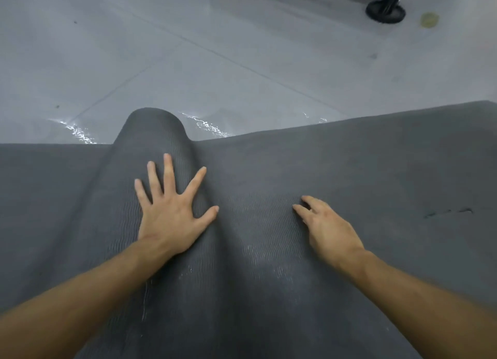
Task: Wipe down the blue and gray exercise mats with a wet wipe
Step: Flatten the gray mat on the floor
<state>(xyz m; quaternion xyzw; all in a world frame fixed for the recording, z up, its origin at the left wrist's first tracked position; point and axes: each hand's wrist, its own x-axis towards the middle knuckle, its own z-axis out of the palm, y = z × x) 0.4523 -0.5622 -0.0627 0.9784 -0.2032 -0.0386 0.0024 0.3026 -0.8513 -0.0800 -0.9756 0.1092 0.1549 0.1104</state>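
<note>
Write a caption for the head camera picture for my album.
Left hand lies spread on the rolled part of the gray mat; right hand touches the flat part beside it.

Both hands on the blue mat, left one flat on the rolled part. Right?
Wrong colour: the head view shows a gray mat, not blue. The left hand lies flat on its rolled part, and the right hand is on the mat too.

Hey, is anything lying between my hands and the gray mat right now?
Nothing visible does. The left hand lies flat, fingers spread, on the rolled hump of the gray mat, and the right hand touches the flatter part beside it with its fingertips. Both meet the mat directly.
</note>
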